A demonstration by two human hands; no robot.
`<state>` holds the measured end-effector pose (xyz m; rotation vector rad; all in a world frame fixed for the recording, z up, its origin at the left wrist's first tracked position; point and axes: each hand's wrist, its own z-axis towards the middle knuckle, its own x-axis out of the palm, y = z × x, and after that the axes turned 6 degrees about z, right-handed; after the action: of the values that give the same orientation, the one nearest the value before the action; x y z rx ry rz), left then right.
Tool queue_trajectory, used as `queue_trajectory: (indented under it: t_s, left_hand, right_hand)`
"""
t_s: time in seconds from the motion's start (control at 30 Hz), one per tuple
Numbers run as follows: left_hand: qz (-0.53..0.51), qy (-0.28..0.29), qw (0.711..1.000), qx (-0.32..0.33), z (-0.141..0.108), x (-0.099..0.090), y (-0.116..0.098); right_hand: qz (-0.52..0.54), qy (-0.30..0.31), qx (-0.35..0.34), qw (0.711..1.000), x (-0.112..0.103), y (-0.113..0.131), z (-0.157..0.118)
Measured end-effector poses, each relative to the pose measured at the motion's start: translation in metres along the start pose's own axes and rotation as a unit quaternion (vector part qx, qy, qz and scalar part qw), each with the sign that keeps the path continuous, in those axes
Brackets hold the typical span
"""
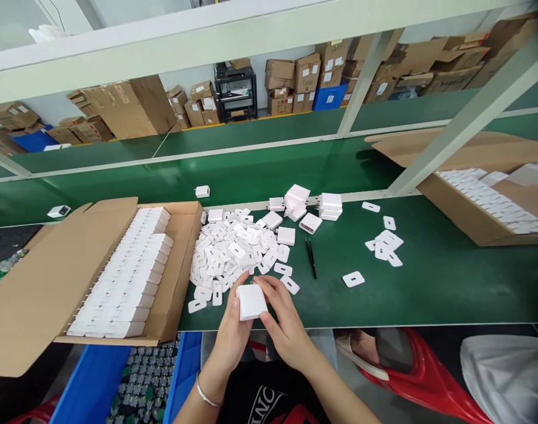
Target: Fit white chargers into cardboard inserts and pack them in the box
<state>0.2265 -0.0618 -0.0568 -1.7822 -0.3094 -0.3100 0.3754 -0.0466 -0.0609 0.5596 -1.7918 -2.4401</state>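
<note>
A white plug-in charger point(252, 302) is held between both hands at the table's front edge, its pins at the far end partly hidden. My left hand point(233, 331) grips its left side, and my right hand point(288, 327) has fingers on its right side and far corner. Just beyond lies a heap of flat white face plates point(227, 250), each with a slot. Several more white chargers point(296, 203) stand bunched behind the heap. Black tweezers point(311, 258) lie to its right. One single face plate point(353, 279) and a small group of plates point(386, 242) rest farther right.
Left of the heap, an open cardboard box point(193, 235) holds rows of chargers. Another filled carton point(467, 227) stands at right, behind a slanted frame post point(432, 150). Below the table, a blue bin point(90, 383) contains circuit parts. A person's red-clad leg point(421, 377) shows lower right.
</note>
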Motion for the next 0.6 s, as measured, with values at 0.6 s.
queue_trajectory:
  t_s: [0.6]
  left_hand:
    - [0.848, -0.240, 0.447, 0.155, 0.153, -0.191, -0.173]
  right_hand:
    - [-0.272, -0.128, 0.013, 0.954, -0.052, -0.065, -0.016]
